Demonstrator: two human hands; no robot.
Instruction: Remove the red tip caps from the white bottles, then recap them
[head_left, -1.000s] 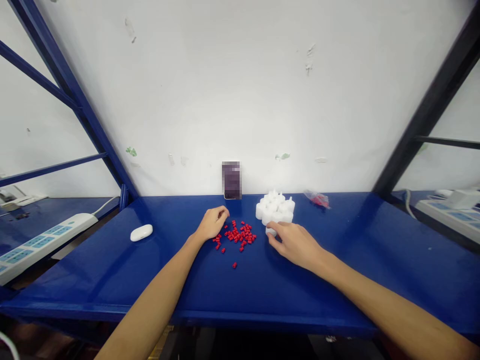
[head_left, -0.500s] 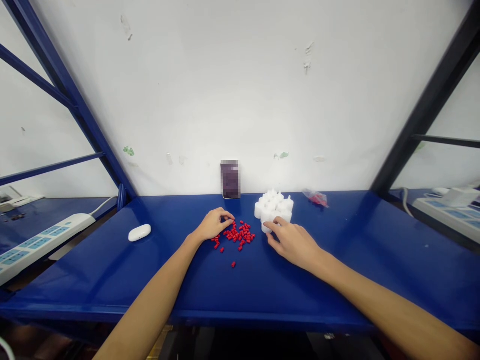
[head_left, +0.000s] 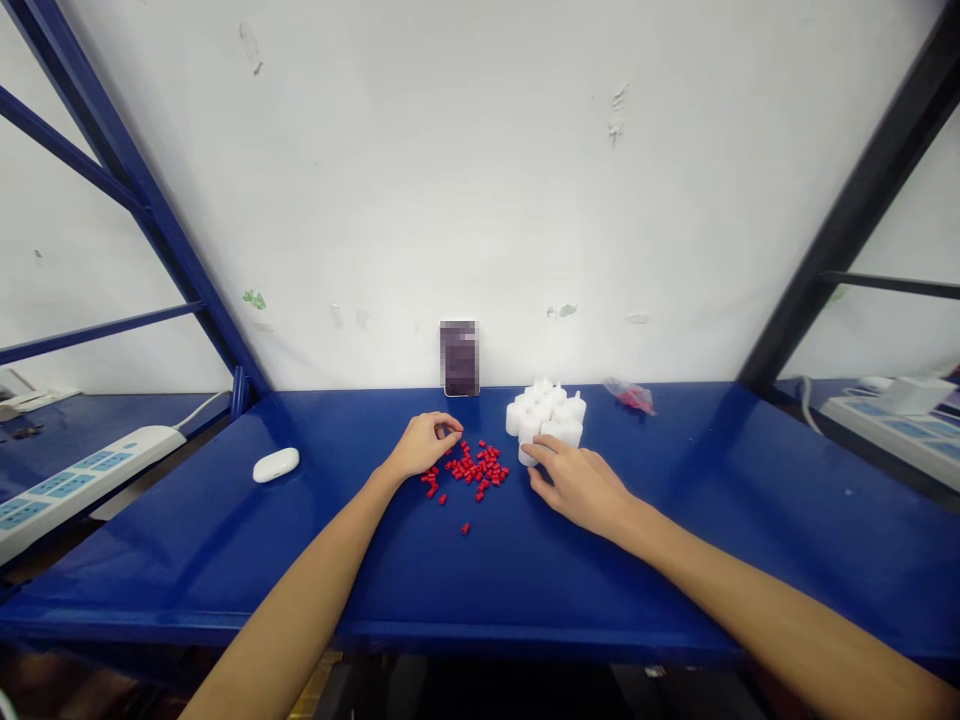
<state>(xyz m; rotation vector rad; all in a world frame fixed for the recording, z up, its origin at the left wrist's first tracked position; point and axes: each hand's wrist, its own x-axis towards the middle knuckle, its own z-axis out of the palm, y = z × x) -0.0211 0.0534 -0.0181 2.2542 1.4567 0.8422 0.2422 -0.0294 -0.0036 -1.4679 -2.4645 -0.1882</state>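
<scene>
My left hand (head_left: 426, 443) is closed in a pinch at the upper left of a loose pile of small red pieces (head_left: 480, 465). A bit of red shows at its fingertips, so it appears to hold one of these pieces. My right hand (head_left: 581, 482) has its thumb and fingers closed around the nearest white cylinder (head_left: 527, 452), which stands at the front of a tight cluster of similar white cylinders (head_left: 541, 400). Several of those have small pointed tips on top. One red piece (head_left: 466, 529) lies apart, closer to the front edge.
A blurred dark phone-like rectangle (head_left: 460, 360) leans on the wall behind. At left lies a white oval case (head_left: 276, 465); at back right, a clear bag with red contents (head_left: 634, 397). Power strips (head_left: 82, 480) lie beyond the blue frame posts.
My left hand has risen slightly from the red pile, with a red bit at its fingertips. My right hand's fingers have shifted slightly on the front white cylinder.
</scene>
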